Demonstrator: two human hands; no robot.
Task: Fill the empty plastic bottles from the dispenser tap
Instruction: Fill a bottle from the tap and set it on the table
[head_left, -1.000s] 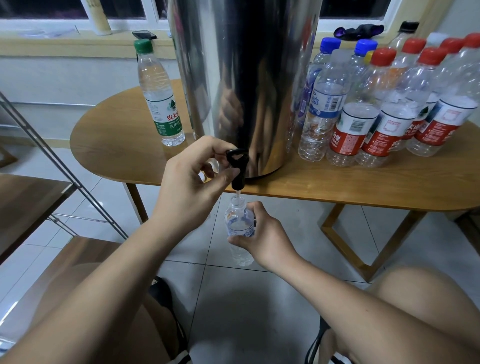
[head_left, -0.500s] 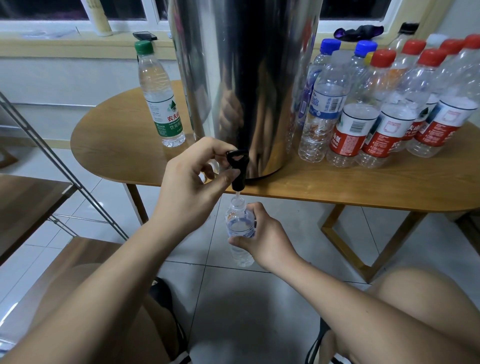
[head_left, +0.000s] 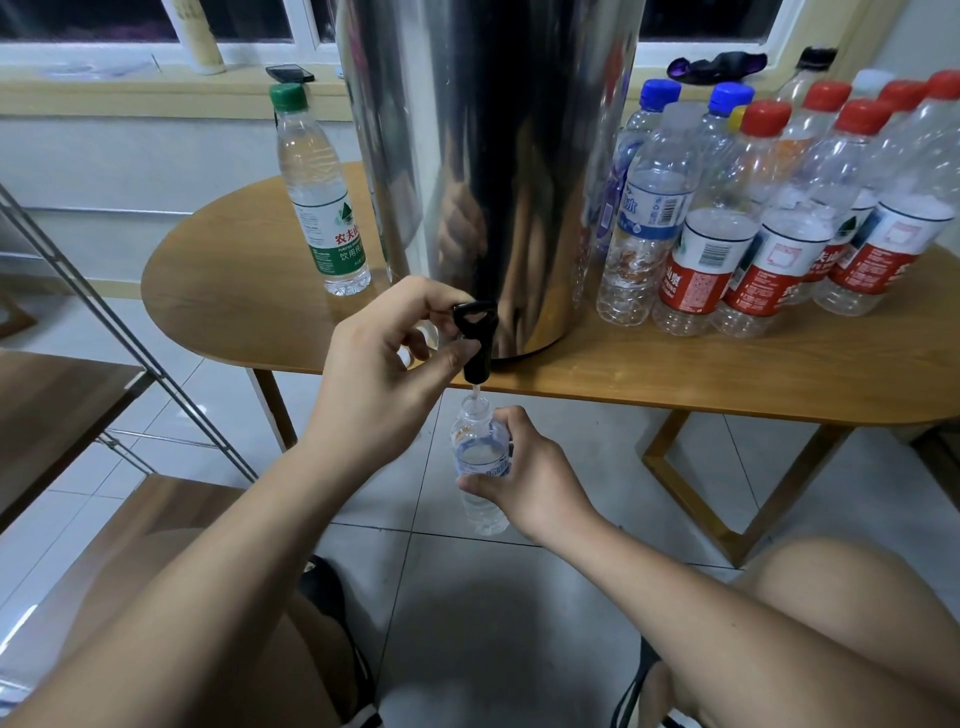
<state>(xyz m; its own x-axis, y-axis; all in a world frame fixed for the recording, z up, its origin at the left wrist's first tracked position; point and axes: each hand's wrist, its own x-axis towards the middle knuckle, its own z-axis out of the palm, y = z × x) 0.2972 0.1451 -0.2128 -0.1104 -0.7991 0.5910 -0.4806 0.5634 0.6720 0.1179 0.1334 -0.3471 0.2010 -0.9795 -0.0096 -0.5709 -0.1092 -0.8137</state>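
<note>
Now at the tap: one small bottle under the spout

The black tap lever (head_left: 475, 338) of the steel dispenser (head_left: 493, 156) is pinched by the left hand (head_left: 379, 374). An uncapped clear bottle (head_left: 480, 457) is gripped by the right hand (head_left: 524, 483) just below the spout, beyond the wooden table (head_left: 727, 374) edge. A green-capped bottle (head_left: 322, 197) is stood left of the dispenser, and red- and blue-capped bottles (head_left: 753, 223) are clustered to its right.

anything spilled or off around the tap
Nothing stands out. The black dispenser tap, pinched by the left hand, pours straight into the small clear plastic bottle held by the right hand; no spill shows.
</note>
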